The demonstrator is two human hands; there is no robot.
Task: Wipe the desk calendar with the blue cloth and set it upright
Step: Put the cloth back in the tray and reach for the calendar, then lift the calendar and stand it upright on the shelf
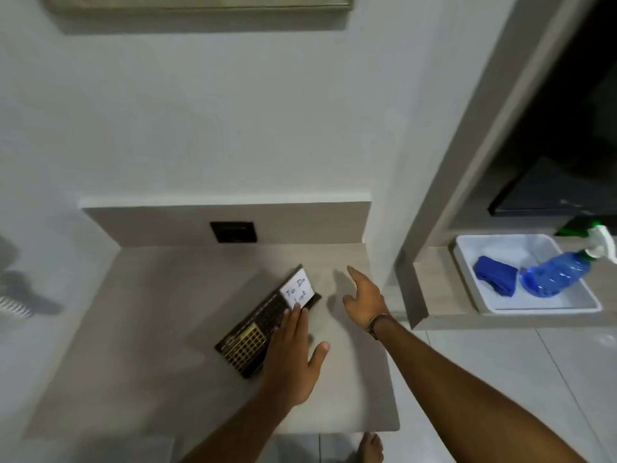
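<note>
The calendar (263, 324) lies flat on the counter (160, 329), long axis diagonal, under the open left hand (293, 355), while the cloth (495, 275) sits in the tray (541, 307), nearer the empty, spread right hand (364, 297).

one desk calendar (263, 324) lies on the one desk (167, 329), with one white note (298, 289) marked "to do list" on it. two hands show: one left hand (292, 357) and one right hand (362, 297), the right wrist bearing one bracelet (375, 324). one white tray (500, 307) holds one blue cloth (495, 275) and one blue spray bottle (561, 272). one dark wall socket (233, 232) and one bare foot (370, 447) are seen.
</note>
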